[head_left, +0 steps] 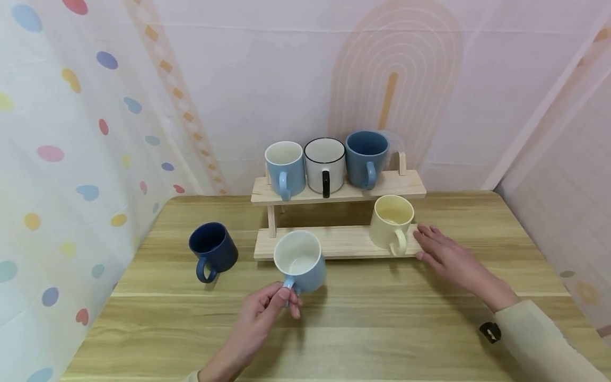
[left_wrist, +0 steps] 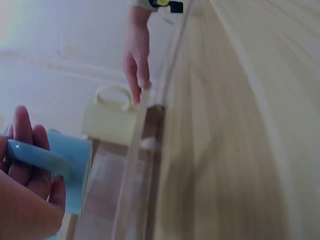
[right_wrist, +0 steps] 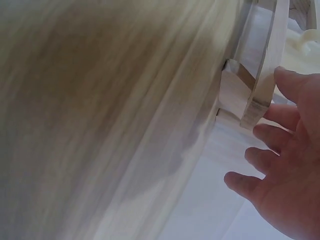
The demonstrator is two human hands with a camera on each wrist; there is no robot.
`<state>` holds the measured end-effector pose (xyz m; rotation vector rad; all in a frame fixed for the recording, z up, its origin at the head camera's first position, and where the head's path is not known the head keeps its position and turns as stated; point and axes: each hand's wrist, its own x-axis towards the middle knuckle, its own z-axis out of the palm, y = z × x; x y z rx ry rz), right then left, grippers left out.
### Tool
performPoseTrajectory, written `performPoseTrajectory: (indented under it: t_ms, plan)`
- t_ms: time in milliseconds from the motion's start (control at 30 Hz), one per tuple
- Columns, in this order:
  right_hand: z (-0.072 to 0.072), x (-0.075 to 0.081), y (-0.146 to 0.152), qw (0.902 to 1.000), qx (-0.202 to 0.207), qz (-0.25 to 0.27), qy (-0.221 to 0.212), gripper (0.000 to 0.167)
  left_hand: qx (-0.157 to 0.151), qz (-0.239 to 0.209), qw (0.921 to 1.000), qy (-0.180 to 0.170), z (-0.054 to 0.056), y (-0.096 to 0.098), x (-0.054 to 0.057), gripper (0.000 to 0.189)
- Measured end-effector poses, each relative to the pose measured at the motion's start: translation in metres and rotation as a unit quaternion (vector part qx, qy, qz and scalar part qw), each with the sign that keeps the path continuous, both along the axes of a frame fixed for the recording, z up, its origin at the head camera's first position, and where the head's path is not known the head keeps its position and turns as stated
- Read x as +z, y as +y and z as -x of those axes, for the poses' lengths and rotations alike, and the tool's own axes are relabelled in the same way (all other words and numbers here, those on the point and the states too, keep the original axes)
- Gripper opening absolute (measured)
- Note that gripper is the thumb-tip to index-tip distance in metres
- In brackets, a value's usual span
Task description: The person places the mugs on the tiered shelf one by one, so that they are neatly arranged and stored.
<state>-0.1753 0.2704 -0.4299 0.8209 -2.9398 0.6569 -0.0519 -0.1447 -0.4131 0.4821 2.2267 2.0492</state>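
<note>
My left hand (head_left: 261, 313) grips a light blue mug (head_left: 311, 277) with a white inside by its handle, thumb on top. The mug is in front of the lower board (head_left: 345, 242) of a two-tier wooden stand and overlaps its left part in the head view. In the left wrist view, fingers curl around the blue handle (left_wrist: 35, 156). My right hand (head_left: 453, 265) is at the right end of the lower board, thumb and fingers touching its end, fingers nearly straight in the right wrist view. Beside them a pale yellow mug (head_left: 387, 228) stands on that board.
On the upper board (head_left: 406, 183) stand a light blue mug (head_left: 291, 178), a white mug with black rim (head_left: 319, 172) and a darker blue mug (head_left: 358, 170). A navy mug (head_left: 221, 254) sits on the table left of the stand. Patterned curtains (head_left: 267, 63) hang behind.
</note>
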Motion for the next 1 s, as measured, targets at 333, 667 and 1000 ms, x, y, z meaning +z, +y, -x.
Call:
performPoseTrajectory:
  t_ms: [333, 667, 1000]
  plan:
    - [0.0, -0.001, 0.003, 1.0, 0.004, 0.001, -0.002, 0.052, 0.02, -0.033, 0.9992, 0.011, 0.008, 0.031, 0.011, 0.028]
    - [0.0, 0.002, 0.002, 0.9999, 0.009, -0.008, -0.001, 0.051, 0.036, -0.05, 0.9981, 0.008, 0.017, 0.051, 0.017, 0.028]
    - [0.002, 0.002, 0.001, 0.9998, 0.009, -0.016, -0.006, 0.05, 0.051, -0.05, 0.997, 0.028, 0.033, 0.069, 0.01, 0.028]
